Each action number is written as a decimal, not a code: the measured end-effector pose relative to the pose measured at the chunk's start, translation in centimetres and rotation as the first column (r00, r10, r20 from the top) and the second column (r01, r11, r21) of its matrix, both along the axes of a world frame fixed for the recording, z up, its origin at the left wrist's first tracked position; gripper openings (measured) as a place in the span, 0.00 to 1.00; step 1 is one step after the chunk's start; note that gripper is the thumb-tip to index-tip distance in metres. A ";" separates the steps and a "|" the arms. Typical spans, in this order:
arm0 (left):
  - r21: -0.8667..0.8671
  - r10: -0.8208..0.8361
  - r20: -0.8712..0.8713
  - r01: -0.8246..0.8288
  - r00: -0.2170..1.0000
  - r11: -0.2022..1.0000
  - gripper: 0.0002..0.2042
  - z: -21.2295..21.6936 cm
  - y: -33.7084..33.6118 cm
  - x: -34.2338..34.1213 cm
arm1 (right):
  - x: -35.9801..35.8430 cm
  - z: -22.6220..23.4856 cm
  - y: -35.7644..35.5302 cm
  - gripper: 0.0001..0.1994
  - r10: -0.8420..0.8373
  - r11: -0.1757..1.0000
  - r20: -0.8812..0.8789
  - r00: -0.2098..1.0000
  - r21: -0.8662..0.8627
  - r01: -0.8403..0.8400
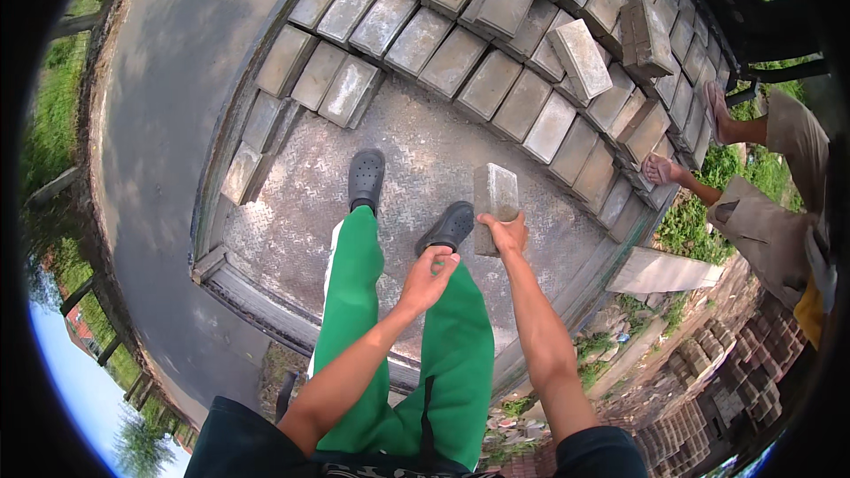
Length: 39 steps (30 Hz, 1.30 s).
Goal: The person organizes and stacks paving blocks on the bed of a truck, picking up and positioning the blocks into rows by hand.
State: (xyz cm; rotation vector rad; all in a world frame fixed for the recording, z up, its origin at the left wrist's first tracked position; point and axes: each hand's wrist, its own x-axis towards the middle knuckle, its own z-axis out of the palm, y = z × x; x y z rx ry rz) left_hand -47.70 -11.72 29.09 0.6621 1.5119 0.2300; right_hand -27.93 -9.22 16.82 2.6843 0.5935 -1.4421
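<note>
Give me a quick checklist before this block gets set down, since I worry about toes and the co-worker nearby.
1. Right hand has a grip on the grey block: ok.
2. Left hand supports the block: not ok, it is empty and apart from it.
3. Shoes out from under the block: cannot tell, one is right beside it.
4. Bare metal deck to set it on: ok.
5. Co-worker's hand away from the block: ok.

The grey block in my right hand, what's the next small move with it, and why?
Probably carry the grey block forward and set it at the open edge of the laid rows of blocks. The right hand grips it alone by its lower end, above bare metal deck, while the left hand is empty and could steady it.
</note>
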 end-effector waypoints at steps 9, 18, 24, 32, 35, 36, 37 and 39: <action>-0.130 -0.899 0.143 0.908 0.414 0.398 0.24 -3.2 -2.9 -15.5 | -17.1 -7.0 0.9 0.59 0.036 0.952 0.099 0.994 -0.305 -0.003; -0.017 -0.851 0.223 0.875 0.476 0.485 0.29 -5.0 -0.5 -20.3 | -31.2 -21.9 12.3 0.61 -0.172 0.983 0.174 0.970 -0.039 0.182; -0.098 -0.682 0.169 0.701 0.712 0.707 0.26 -5.8 0.2 -22.6 | -34.3 -27.6 17.5 0.55 -0.182 0.903 0.122 0.976 0.413 0.117; -0.395 0.167 0.144 -0.099 0.975 0.913 0.41 -26.9 12.7 -23.0 | -28.3 -29.7 14.5 0.46 0.139 0.945 -0.265 0.954 0.323 -0.048; -0.391 0.312 -0.043 -0.304 0.949 0.869 0.52 -36.0 19.1 -19.1 | -27.1 -31.7 16.1 0.45 0.081 0.960 -0.350 0.933 0.279 0.021; -0.281 0.348 -0.055 -0.349 0.936 0.894 0.54 -38.1 20.6 -18.3 | -27.0 -32.1 16.9 0.45 0.005 0.972 -0.398 0.917 0.217 0.089; -0.273 0.344 -0.055 -0.345 0.937 0.898 0.54 -39.9 21.9 -17.7 | -28.0 -32.1 17.4 0.45 0.004 0.970 -0.400 0.916 0.225 0.094; -0.334 0.466 -0.200 -0.507 0.862 0.794 0.53 -41.6 22.8 -16.7 | -30.0 -31.6 17.8 0.43 -0.166 0.965 -0.432 0.887 0.113 0.236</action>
